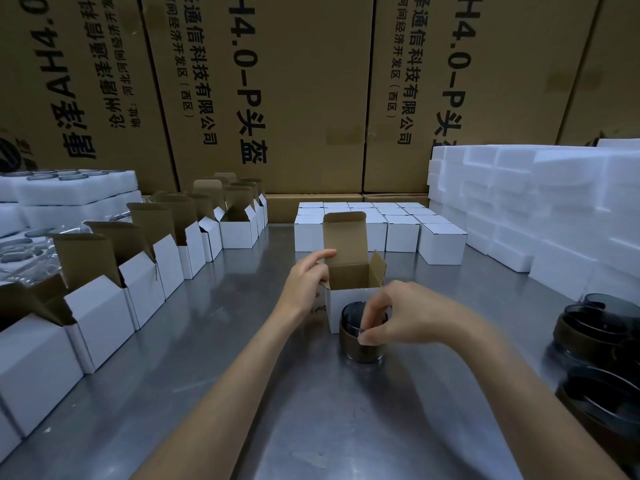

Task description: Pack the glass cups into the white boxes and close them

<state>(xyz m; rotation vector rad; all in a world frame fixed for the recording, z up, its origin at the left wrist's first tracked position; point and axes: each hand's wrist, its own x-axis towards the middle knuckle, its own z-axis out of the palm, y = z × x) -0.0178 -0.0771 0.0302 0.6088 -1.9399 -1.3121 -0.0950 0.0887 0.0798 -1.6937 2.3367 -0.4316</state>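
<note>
1. Glass cup [362, 341], dark, round and smooth, is pinched at its rim by the right hand [405, 315], on the steel table [242, 375] touching the open box [349, 271].
2. That white box is gripped at its side by the left hand [306, 277].
3. Closed boxes [398, 226] are lined up behind; open boxes [145, 271] and more cups [595, 327] are left to be packed.

Brushed metal table [242, 341]; matt cardboard box [349, 292]; glossy glass cup [360, 344].

Open box [349, 271] sits mid worktop [242, 393], cup [362, 341] touching its front. Open boxes [145, 271] line the left, closed boxes [381, 223] behind, foam [536, 209] right, more cups [602, 358] near-right.
</note>
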